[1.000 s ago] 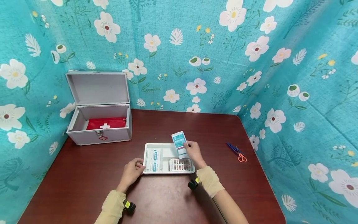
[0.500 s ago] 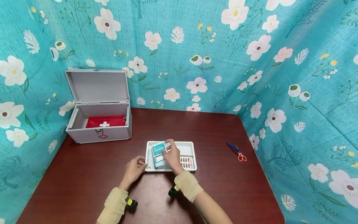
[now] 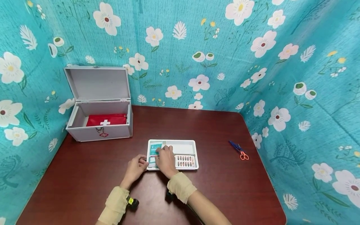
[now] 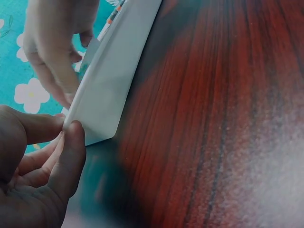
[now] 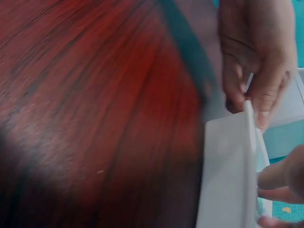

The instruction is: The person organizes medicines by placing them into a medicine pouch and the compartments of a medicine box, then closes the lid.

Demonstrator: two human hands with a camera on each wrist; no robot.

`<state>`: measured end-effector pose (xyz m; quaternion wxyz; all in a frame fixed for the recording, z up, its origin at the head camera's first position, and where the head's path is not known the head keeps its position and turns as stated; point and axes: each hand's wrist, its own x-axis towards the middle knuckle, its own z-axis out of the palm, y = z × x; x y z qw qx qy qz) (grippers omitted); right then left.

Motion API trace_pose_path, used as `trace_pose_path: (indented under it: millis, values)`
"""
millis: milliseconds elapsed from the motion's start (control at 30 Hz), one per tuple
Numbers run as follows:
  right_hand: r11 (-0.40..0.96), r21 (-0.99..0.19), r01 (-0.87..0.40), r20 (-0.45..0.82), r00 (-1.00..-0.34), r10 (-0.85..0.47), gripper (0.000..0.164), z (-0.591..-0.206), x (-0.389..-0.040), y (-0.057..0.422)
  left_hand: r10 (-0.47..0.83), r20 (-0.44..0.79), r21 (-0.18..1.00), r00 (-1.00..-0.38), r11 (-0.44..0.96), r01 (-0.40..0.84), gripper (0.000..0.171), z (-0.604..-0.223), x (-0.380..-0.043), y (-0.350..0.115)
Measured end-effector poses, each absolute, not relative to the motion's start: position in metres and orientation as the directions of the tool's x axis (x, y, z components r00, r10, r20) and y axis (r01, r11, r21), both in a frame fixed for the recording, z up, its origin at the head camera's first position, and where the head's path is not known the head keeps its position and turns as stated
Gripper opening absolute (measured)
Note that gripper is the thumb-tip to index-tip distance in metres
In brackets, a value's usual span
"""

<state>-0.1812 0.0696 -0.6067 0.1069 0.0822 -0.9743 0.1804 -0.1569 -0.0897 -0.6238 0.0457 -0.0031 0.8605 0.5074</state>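
Observation:
A white divided tray [image 3: 181, 142] stands on the table. My left hand [image 3: 136, 168] pinches its left front corner, thumb and finger on the rim [image 4: 88, 90] in the left wrist view. My right hand [image 3: 166, 161] reaches into the left compartment, its curled fingers at the right side of a teal-and-white packet [image 3: 155, 149]. That packet lies over other white packets and is partly hidden by the hand. A blister pack of capsules [image 3: 184, 161] lies in the right front compartment. In the right wrist view, the right fingers [image 5: 280, 175] are partly cut off by the frame edge.
At the back left stands a grey metal case [image 3: 98, 132], lid raised, with a red pouch [image 3: 115, 119] inside bearing a white cross. Orange-handled scissors [image 3: 243, 155] and a blue tool [image 3: 235, 145] lie at the right. Flowered teal cloth [image 3: 180, 75] hangs behind the table.
My right hand has carried the teal-and-white packet leftward from the middle of the tray and lowered it into the left compartment. The left hand has stayed at the tray's corner.

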Motion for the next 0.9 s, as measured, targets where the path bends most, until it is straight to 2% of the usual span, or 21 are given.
trace_pose_path:
  millis: [67,133,300,467,667,900]
  values:
    - [0.942,-0.262,-0.209,0.250,-0.958,-0.143,0.024,-0.608,-0.180,0.072,0.046,-0.078,0.874,-0.996,0.484,-0.046,0.027,-0.623,-0.159,-0.088]
    - [0.940,-0.251,-0.230,0.276,-0.948,-0.159,0.024,-0.609,-0.180,0.076,0.052,-0.072,0.877,-0.996,0.479,-0.038,0.027,-0.622,-0.159,-0.086]
    - [0.873,-0.401,-0.277,0.344,-0.929,-0.136,0.019,-0.603,-0.182,0.102,0.068,-0.081,0.878,-0.994,0.478,-0.038,0.028,-0.621,-0.158,-0.084]
    - [0.818,-0.518,-0.250,0.359,-0.932,-0.058,0.019,-0.588,-0.190,0.163,0.073,-0.107,0.874,-0.992,0.483,-0.059,0.028,-0.622,-0.154,-0.083]
    - [0.822,-0.561,-0.099,0.305,-0.948,0.094,0.024,-0.576,-0.205,0.259,0.067,-0.119,0.882,-0.991,0.466,-0.074,0.028,-0.622,-0.152,-0.085]
    - [0.850,-0.504,0.153,0.169,-0.948,0.271,0.034,-0.585,-0.207,0.370,0.060,-0.142,0.881,-0.988,0.464,-0.099,0.030,-0.620,-0.153,-0.087]
